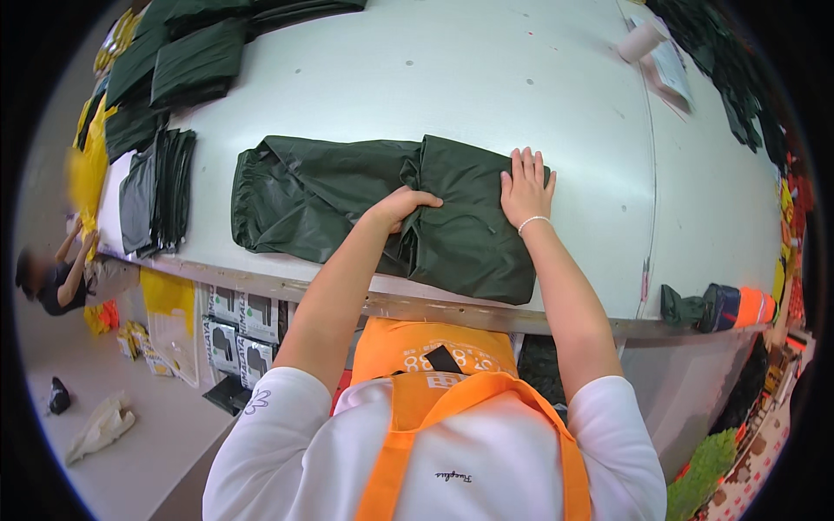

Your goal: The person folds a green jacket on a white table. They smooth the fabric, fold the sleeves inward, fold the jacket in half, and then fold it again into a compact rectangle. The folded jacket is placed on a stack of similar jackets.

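The green garment point(473, 247) looks like slightly glossy cloth, the tabletop point(478, 87) smooth.

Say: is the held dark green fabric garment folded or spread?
Partly folded: the garment doubles back at right, its edge by the left hand.

Makes a broad white table point(595, 260) with small dark spots, a seam point(654, 191) crossing its right part and a worn brownish front edge point(434, 311). Carries a dark green garment point(373, 174) laid sideways near that edge, gathered end to the left, doubled over on the right. Bears folded dark pieces point(174, 191) packed in a row at the left, with dark green bundles point(198, 65) piled beyond. Supports a pale cylinder point(641, 42) and flat sheets point(671, 74) close together at the upper right, a loose dark heap point(717, 65) past them. Holds a small dark green roll point(680, 306) beside a navy and orange bundle point(738, 308) toward the right front.
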`<state>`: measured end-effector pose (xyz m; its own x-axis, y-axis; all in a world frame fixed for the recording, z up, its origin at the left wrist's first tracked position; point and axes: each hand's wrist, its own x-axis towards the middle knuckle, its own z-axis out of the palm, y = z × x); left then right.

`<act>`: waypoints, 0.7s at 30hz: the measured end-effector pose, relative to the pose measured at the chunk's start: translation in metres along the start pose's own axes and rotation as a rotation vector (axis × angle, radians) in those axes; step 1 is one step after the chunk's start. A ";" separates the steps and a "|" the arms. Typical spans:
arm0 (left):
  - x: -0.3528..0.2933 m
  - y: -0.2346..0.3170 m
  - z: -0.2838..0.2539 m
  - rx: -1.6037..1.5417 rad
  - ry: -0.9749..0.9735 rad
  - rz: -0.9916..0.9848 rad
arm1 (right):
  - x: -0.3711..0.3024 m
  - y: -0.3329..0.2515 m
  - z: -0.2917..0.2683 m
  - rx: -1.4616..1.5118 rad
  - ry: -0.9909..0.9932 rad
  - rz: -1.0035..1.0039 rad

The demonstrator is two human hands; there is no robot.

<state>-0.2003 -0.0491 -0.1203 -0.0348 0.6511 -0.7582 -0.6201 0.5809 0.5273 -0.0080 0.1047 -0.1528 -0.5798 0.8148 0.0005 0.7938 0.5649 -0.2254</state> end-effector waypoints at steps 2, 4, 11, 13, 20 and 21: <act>0.005 0.002 -0.008 -0.052 -0.011 -0.032 | 0.003 -0.002 0.004 0.021 -0.004 -0.007; 0.003 -0.003 -0.023 -0.094 -0.003 -0.003 | -0.005 -0.016 -0.015 0.164 0.088 -0.075; -0.004 0.001 -0.033 0.024 0.163 0.220 | -0.080 -0.086 -0.013 0.095 -0.130 -0.456; -0.026 0.021 -0.034 0.744 0.611 0.359 | -0.066 -0.099 -0.006 0.097 -0.135 -0.463; -0.089 0.043 -0.076 1.698 0.286 0.836 | -0.043 -0.152 -0.006 0.002 -0.276 -0.468; -0.088 0.042 -0.090 1.756 0.288 0.778 | -0.036 -0.161 -0.017 -0.014 -0.359 -0.485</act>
<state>-0.2938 -0.1259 -0.0661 -0.0924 0.9858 -0.1403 0.9367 0.1339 0.3236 -0.1114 -0.0133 -0.0997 -0.9001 0.3704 -0.2294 0.4243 0.8645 -0.2693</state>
